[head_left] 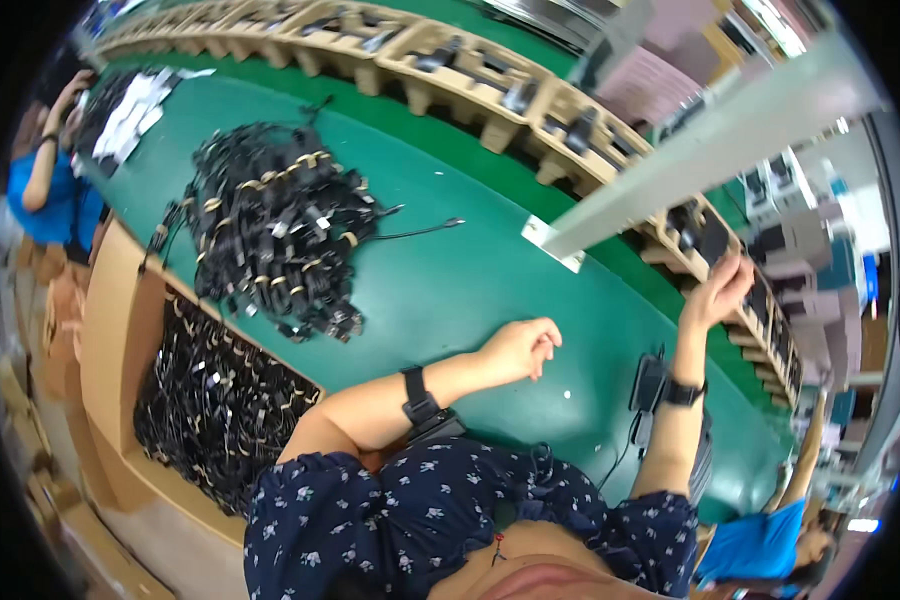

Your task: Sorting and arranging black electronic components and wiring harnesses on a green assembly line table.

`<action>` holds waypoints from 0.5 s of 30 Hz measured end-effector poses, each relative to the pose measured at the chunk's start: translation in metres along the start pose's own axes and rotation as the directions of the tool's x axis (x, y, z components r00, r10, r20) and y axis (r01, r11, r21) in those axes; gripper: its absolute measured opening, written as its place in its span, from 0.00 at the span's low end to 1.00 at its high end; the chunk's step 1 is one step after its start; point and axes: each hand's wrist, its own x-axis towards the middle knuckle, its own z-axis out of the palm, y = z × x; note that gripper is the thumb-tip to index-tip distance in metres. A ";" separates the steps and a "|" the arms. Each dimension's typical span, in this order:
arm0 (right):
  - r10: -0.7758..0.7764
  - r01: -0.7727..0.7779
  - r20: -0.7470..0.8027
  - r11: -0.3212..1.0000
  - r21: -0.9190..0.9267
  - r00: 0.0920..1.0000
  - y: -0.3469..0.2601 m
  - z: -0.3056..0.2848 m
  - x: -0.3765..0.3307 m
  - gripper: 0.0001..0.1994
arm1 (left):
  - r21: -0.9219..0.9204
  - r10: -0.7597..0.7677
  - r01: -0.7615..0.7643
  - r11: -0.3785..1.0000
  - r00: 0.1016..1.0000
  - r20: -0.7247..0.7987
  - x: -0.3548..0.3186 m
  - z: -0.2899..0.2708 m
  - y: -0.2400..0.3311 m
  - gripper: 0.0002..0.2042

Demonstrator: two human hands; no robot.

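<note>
My left hand [519, 351] hovers over the green table [450, 300] with its fingers curled in, and nothing shows in it. Farther right, my right hand [720, 292] reaches to a moulded brown tray [667, 250] on the line beyond the table. Its fingers are bent together beside a flat black piece [712, 240]; whether they grip it is hard to make out. A large heap of black cables [270, 225], tied with tan bands, lies on the table to the left of my left hand.
An open cardboard box [110, 330] full of bundled black cables [220, 400] stands at the left. A pale metal post [650, 190] rises from the table. A black adapter [648, 383] lies near my right forearm. Co-workers in blue [45, 200] are at both sides.
</note>
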 end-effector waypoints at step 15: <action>-0.070 -0.222 0.951 0.965 0.141 0.301 -0.186 0.306 -0.142 0.34 | 0.100 0.126 -0.121 0.988 0.991 -0.049 0.030 0.025 -0.048 0.10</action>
